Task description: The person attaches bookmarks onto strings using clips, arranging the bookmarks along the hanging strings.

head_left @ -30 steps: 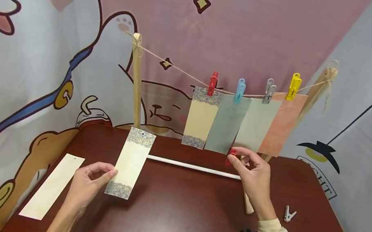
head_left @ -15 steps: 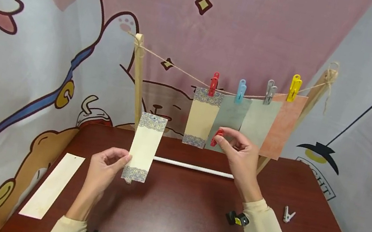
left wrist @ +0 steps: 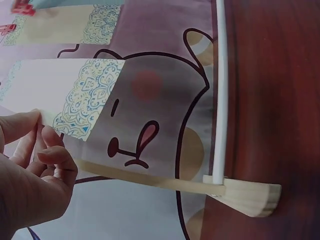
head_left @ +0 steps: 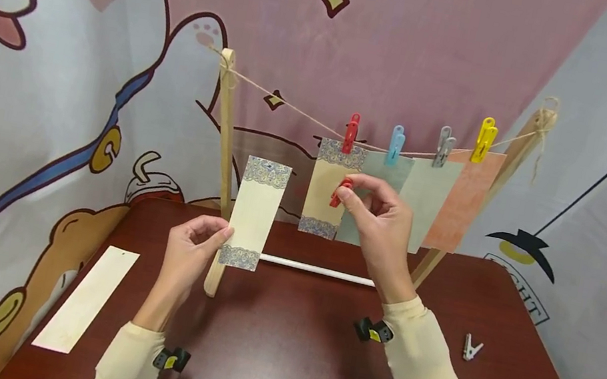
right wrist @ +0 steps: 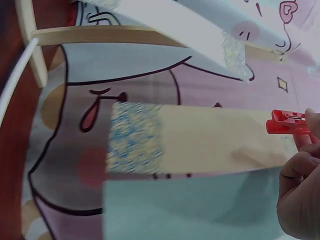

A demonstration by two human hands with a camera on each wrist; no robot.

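Note:
My left hand [head_left: 192, 258] pinches a cream bookmark [head_left: 255, 211] with blue patterned ends by its lower left edge, holding it upright below the left part of the string. A small hole shows near the bookmark's top. My right hand [head_left: 378, 230] pinches a red clothespin [head_left: 341, 192] between thumb and fingers, in front of the hanging cards. In the right wrist view the red clothespin [right wrist: 287, 122] points toward the left. On the twine [head_left: 293, 110] hang a patterned card [head_left: 324, 190], a blue-grey card [head_left: 387, 164], a pale green card [head_left: 430, 198] and an orange card [head_left: 468, 205].
Red, blue, grey and yellow clothespins [head_left: 483, 140] grip the cards on the line. Wooden posts [head_left: 224, 128] with a white crossbar [head_left: 320, 270] hold the twine. A plain cream strip [head_left: 87, 300] lies on the table's left, a white clothespin [head_left: 471, 348] on its right.
My left hand has raised the bookmark up and rightward toward the string. My right hand has carried the red clothespin up and leftward, in front of the hanging patterned card.

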